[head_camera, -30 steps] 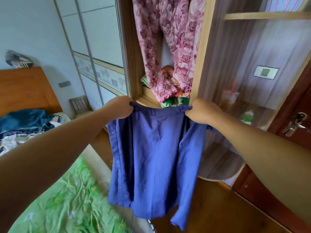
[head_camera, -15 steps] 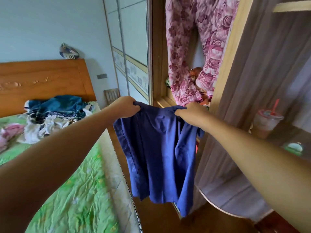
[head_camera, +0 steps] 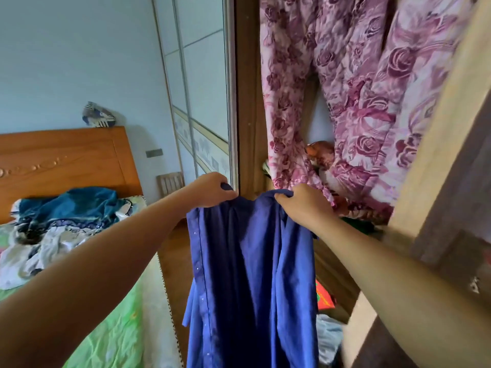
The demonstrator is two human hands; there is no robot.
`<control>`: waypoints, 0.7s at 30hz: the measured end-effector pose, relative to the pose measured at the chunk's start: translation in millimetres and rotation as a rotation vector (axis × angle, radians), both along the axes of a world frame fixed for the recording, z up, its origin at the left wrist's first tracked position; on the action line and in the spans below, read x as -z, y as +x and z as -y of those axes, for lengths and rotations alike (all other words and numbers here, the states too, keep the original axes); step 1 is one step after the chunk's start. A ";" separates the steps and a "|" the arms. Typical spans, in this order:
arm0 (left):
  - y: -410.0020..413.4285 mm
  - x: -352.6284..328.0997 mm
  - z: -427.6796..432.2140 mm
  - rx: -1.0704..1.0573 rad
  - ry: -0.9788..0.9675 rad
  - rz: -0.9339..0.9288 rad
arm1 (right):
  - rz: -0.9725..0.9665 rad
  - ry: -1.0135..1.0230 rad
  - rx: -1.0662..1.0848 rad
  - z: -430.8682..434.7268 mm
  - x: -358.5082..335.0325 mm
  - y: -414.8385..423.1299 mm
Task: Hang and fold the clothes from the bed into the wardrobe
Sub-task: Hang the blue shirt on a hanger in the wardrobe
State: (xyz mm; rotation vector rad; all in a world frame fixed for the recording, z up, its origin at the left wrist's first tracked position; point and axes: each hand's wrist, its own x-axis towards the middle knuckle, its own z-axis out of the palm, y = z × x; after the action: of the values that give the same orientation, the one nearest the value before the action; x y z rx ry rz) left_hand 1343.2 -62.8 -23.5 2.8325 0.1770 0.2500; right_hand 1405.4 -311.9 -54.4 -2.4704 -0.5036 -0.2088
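so both sets of fingers are curled tight: left hand [head_camera: 211,191] and right hand [head_camera: 303,205] each pinch the top edge of the dark blue button-up cotton shirt [head_camera: 252,274], hanging between green-sheeted bed [head_camera: 111,322] and open wooden wardrobe [head_camera: 247,102].

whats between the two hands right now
Head view: only the top edge of the shirt runs between the left hand and the right hand. Each hand grips one end of it, and the rest hangs below.

Green-sheeted bed [head_camera: 117,328], heaped clothes [head_camera: 61,221]
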 end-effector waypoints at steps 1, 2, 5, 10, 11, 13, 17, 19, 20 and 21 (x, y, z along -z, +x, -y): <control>24.0 0.7 -8.0 0.016 -0.004 0.013 | 0.009 0.004 0.019 -8.3 2.8 21.2; 47.2 2.1 -16.1 0.033 -0.012 0.019 | 0.017 0.012 0.040 -15.8 4.9 42.0; 109.1 6.6 -39.0 0.115 -0.033 0.008 | 0.039 0.021 0.095 -30.7 8.6 95.8; 191.3 0.5 -61.0 0.224 -0.029 0.008 | 0.117 -0.013 0.155 -34.4 1.9 159.1; 207.6 -1.2 -61.9 0.254 -0.028 0.012 | 0.137 -0.031 0.178 -31.4 -0.2 169.8; 228.1 -4.6 -61.1 0.290 -0.041 0.041 | 0.163 -0.079 0.221 -25.1 -4.4 181.4; 256.7 -7.0 -53.2 0.323 -0.052 0.083 | 0.142 -0.039 0.299 -13.0 -5.6 196.2; 266.2 -6.1 -49.3 0.331 -0.092 0.100 | 0.143 -0.007 0.328 -10.6 -6.7 199.6; 272.1 -6.5 -46.6 0.344 -0.122 0.113 | 0.156 0.014 0.345 -9.8 -8.2 201.1; 278.5 -8.4 -42.5 0.368 -0.150 0.128 | 0.167 0.039 0.371 -8.9 -9.4 202.1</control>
State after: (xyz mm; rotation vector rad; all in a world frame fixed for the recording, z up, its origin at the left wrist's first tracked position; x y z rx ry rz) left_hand 1621.7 -20.3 -15.1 2.6252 -0.3357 0.3185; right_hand 1607.5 -303.1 -45.0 -2.5016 -0.1019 -0.5719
